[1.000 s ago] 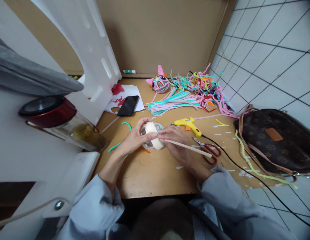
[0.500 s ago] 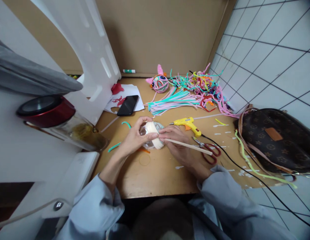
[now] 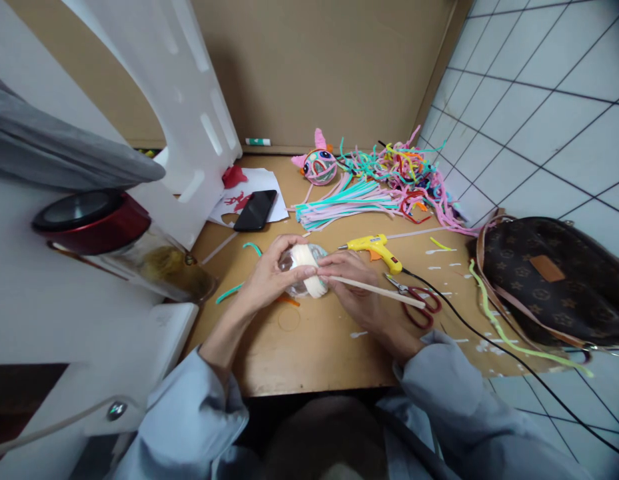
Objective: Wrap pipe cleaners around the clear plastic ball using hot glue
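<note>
Both hands close on the clear ball (image 3: 300, 270): my left hand (image 3: 269, 277) cups it above the table (image 3: 309, 347), thumb on its cream pipe-cleaner band (partly wound), while my right hand (image 3: 356, 287) pinches the cream pipe cleaner (image 3: 379, 291) against it, beside the glue gun (image 3: 376, 250) and scissors (image 3: 419, 300).

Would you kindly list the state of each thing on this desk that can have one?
Clear ball: held in both hands, partly wrapped in cream pipe cleaner.
Left hand: gripping the ball.
Right hand: pressing the wrap, strand trailing over it.
Glue gun: lying on the desk, cord attached.
Scissors: lying nearly closed.
Phone: screen dark.
Handbag: lying on its side.
Jar: lid on.
</note>
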### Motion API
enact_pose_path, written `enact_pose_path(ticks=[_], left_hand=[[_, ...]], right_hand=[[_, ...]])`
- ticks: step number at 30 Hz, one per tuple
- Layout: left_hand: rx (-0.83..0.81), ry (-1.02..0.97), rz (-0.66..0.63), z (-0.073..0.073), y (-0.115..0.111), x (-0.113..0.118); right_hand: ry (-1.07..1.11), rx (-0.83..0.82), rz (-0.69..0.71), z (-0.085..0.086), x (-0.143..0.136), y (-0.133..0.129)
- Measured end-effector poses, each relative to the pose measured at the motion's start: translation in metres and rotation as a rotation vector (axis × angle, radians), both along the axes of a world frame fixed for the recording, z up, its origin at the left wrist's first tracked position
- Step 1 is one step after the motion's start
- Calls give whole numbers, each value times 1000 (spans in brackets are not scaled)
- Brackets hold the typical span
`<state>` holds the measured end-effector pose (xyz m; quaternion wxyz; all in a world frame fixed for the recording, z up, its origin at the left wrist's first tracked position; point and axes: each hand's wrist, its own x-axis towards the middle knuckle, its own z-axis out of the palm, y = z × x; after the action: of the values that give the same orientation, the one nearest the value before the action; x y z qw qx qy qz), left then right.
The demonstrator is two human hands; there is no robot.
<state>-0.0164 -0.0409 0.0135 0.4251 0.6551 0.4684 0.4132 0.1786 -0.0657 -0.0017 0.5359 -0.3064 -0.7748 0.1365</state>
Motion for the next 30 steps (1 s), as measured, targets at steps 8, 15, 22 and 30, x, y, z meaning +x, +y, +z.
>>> enact_pose_path(ticks=[8, 15, 22, 30], left_hand=[[56, 9, 9, -2, 0, 1], [129, 14, 9, -6, 0, 1], [201, 51, 0, -8, 1, 0], [343, 82, -52, -12, 3, -1]], right_hand=[[7, -44, -11, -3, 0, 1], [28, -90, -24, -5, 0, 1], [22, -95, -26, -1, 0, 0], [34, -148, -35, -5, 1, 2]])
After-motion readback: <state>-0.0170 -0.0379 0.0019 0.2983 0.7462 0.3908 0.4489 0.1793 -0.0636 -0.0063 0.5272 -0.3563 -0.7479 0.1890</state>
